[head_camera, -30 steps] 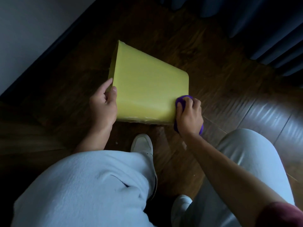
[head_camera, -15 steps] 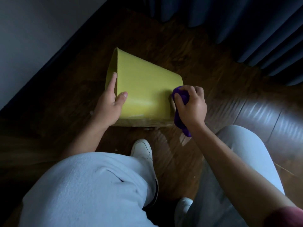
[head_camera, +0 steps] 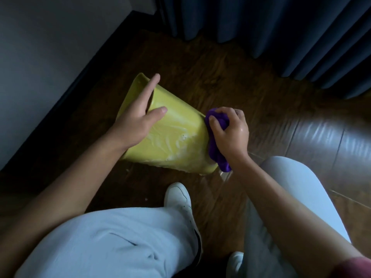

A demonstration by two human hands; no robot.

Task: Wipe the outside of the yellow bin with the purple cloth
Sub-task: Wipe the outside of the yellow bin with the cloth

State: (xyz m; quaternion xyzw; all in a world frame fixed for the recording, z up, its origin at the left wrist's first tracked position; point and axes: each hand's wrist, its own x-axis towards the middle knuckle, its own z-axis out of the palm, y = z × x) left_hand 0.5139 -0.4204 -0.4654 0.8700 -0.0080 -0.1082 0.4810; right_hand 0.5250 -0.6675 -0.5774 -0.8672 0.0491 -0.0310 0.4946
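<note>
Fingers (head_camera: 224, 112) on the right hand (head_camera: 230, 135) are curled tight around the bunched-up purple cloth (head_camera: 217, 155), pressing it against the base end of the yellow bin (head_camera: 176, 141). Left hand (head_camera: 138, 117) is doing the steadying: thumb laid across the top wall, forefinger stretched out straight along the rim, other fingers tucked over the lip where I can't see them, so it looks like a loose hook on the rim, not a hard squeeze.

What's changed vs a second ago: the bin was lying pretty flat with the cloth down at the near bottom corner. Now it's been rolled and swung round a bit, the left hand has slid from the near edge up onto the rim, and the cloth has climbed to the far corner of the base end. You can also see wet soapy streaks all over the top wall now.

So my read is the top face is basically done and they're working the end and edge. The bin is on its side on the wooden floor (head_camera: 230, 77), just ahead of the white shoe (head_camera: 177, 195). Underside probably still needs another turn.
</note>
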